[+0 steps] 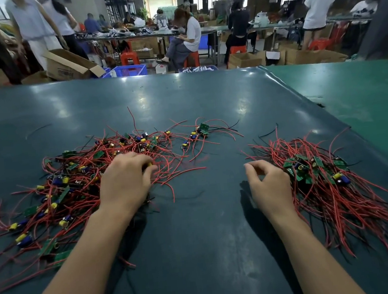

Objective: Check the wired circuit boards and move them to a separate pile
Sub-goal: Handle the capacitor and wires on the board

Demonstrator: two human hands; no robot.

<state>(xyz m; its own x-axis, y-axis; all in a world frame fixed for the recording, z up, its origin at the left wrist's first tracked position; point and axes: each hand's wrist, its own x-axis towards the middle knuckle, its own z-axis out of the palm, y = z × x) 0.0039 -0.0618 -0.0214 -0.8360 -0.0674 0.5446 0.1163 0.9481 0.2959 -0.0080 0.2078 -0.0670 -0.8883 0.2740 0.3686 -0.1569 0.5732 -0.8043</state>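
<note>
Two heaps of wired circuit boards lie on the dark green table mat [182, 95] that I look down on. On the left, the large pile [72, 183] is a loose tangle of red and black leads with small green boards, yellow and blue parts scattered through it; a few stray boards [194, 134] sit just beyond its far right edge. On the right, well apart from it, the separate pile [320, 176] has its boards gathered at the far end and its leads fanned toward the near right. My left hand [125, 182] rests palm down on the right edge of the large pile, fingers curled down into the wires, apparently closing on a yellow part at the fingertips, though I cannot tell exactly what they hold. My right hand [267, 182] hovers just left of the separate pile, fingers loosely curled and holding nothing. Beyond the far table edge, people work at benches among cardboard boxes [69, 66].
</note>
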